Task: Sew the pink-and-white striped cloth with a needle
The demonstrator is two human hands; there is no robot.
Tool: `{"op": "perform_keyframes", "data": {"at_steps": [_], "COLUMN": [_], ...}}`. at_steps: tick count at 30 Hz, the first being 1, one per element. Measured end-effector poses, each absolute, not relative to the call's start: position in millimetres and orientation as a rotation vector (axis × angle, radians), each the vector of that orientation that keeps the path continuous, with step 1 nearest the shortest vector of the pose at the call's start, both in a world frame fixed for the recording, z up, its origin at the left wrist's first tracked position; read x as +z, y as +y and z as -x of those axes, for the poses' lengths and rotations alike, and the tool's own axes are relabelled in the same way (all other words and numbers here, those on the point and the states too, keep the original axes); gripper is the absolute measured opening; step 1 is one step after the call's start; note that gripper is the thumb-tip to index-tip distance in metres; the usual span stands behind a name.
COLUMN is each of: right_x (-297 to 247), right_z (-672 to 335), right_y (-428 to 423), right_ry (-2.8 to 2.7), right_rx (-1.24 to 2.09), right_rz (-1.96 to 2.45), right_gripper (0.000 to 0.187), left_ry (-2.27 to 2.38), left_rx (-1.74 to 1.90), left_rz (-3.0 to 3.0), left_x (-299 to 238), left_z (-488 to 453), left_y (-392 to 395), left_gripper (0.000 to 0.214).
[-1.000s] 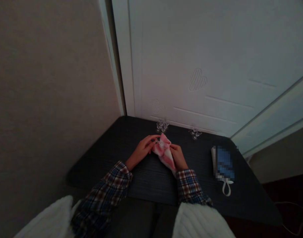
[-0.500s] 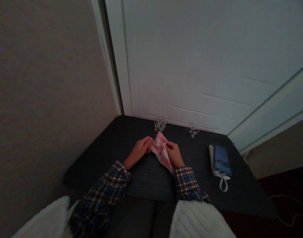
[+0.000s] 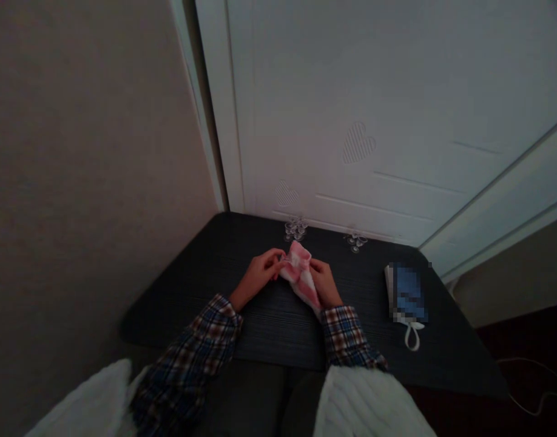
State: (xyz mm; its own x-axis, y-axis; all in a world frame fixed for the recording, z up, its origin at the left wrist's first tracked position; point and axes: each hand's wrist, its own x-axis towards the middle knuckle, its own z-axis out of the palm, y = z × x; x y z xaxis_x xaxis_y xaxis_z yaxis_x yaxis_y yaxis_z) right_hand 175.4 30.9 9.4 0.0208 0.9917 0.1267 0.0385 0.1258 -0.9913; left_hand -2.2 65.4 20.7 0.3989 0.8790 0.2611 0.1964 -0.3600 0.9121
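Note:
A small pink and white striped cloth is held between both hands over the dark table. My left hand pinches the cloth's upper left edge with its fingers closed. My right hand grips the cloth's right side, and the lower part of the cloth runs under that hand toward the plaid sleeve. The room is dim, so what the fingertips do at the cloth's top edge cannot be made out.
Two small clusters of clear glass pieces stand at the table's back edge against a white door. A blue and white object with a white loop lies at the right. A beige wall bounds the left.
The cloth's top edge has been worked slightly between the fingertips; the hands stay in nearly the same spot. The camera has shifted a little.

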Motion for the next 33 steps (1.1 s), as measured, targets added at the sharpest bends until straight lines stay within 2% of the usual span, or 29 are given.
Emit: {"op": "perform_keyframes", "data": {"at_steps": [3,9,14,20,27,33], "right_x": [12,10,7,9,10,11], "right_z": [-174,-173,-176,-177,-175,-173], "right_y": [29,28,29,31,30,28], "right_ry": [-1.297,-1.456,-1.519,-1.441,-1.391,-1.453], "right_rx": [1.094,0.973,0.903,0.891,0.925,0.912], "right_rz": [1.133,1.241,1.293,1.312,1.250,1.250], "right_gripper": [0.026,0.024,0.027,0.031,0.029,0.026], "left_ry": [0.962,1.039,0.911,0.786,0.888,1.081], "left_rx": [0.992,0.904,0.972,0.965,0.927,0.911], "left_rz": [-1.813,-1.723,-1.691,-1.674,-1.738,-1.880], "left_x": [19,9,13,15,13,15], "left_z": [4,3,1,0,2,5], "left_y": [67,73,71,71,72,70], "left_gripper": [0.029,0.048,0.033,0.039,0.029,0.050]}}
